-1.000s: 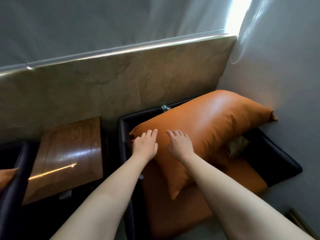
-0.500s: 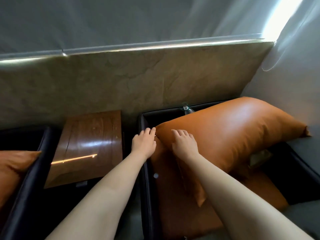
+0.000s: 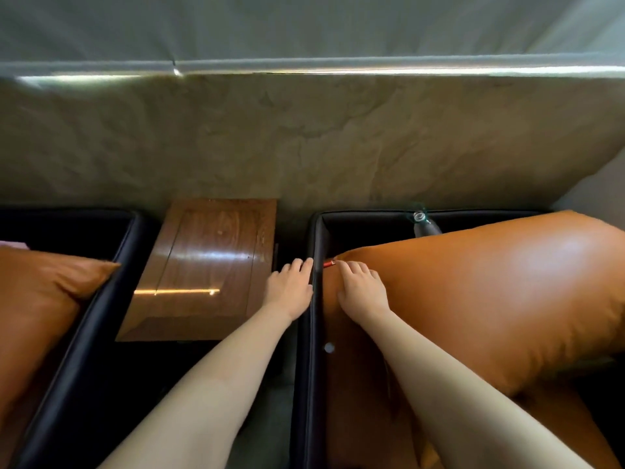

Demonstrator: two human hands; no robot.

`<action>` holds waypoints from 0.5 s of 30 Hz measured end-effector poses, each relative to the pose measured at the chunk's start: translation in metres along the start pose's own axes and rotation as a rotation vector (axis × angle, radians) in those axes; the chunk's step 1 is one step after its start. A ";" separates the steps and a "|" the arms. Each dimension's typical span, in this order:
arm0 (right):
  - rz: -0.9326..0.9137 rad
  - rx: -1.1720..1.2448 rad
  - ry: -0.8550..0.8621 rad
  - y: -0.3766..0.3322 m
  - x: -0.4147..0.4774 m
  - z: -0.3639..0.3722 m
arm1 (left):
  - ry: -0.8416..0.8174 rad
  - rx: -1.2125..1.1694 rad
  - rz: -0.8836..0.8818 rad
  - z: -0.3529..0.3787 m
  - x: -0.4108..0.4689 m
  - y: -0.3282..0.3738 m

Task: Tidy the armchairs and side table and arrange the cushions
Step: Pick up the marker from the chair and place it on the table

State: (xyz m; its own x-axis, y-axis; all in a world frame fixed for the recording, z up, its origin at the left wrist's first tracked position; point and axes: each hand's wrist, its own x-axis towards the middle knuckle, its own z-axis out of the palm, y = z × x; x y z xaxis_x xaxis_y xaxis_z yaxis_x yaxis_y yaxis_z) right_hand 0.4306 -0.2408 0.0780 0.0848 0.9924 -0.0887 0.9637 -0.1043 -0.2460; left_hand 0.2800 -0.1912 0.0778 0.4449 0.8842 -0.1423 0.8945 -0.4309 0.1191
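I read this as the cushion-arranging step on the armchair at lower right. My left hand lies released, fingers straight along its smooth black arm. My right hand rests bent-fingered on the corner of the cushion, plump, glossy tan leather lying slanted across the seat; whether it grips, I cannot tell. Next, I'd say, it needs a firm corner hold to stand it upright.

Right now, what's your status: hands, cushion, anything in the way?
Left hand open on the armchair side. Right hand resting on the orange cushion corner. Small red thing by that corner, bottle behind the cushion.
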 end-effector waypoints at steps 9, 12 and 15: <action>0.010 0.004 -0.058 0.065 0.098 0.001 | -0.006 -0.028 -0.030 0.004 0.103 0.024; -0.017 -0.014 -0.063 0.087 0.134 0.002 | -0.018 -0.026 -0.062 0.011 0.142 0.037; -0.008 -0.051 -0.071 0.116 0.167 0.009 | -0.022 -0.051 -0.108 0.026 0.181 0.049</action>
State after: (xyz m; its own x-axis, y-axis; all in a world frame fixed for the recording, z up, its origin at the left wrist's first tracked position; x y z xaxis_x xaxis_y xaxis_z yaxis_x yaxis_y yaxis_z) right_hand 0.5540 -0.0881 0.0260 0.0604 0.9860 -0.1557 0.9760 -0.0910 -0.1977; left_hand 0.4059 -0.0570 0.0325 0.3470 0.9207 -0.1784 0.9343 -0.3227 0.1518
